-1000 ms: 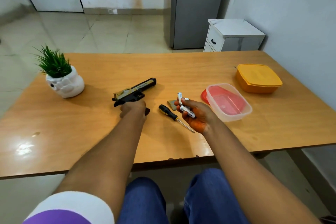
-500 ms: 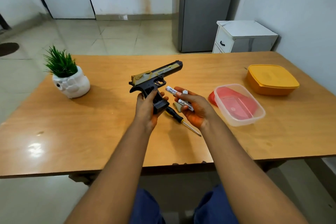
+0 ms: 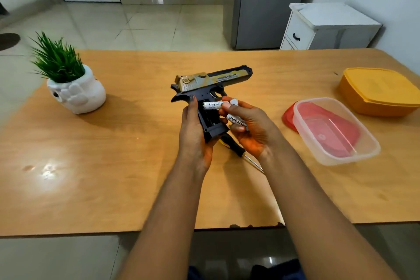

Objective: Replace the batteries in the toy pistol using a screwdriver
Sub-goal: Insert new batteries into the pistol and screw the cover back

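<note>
Toy pistol [image 3: 212, 88] above table [image 3: 113, 166], apparently mid-board.

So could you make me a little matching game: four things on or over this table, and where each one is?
Things:
1. toy pistol
2. batteries
3. screwdriver
4. red lid

Places:
A. flat on the table under the hands
B. gripped by the left hand
C. partly under the clear plastic tub
D. held in the right hand

Pairs: 1-B, 2-D, 3-A, 4-C
</note>
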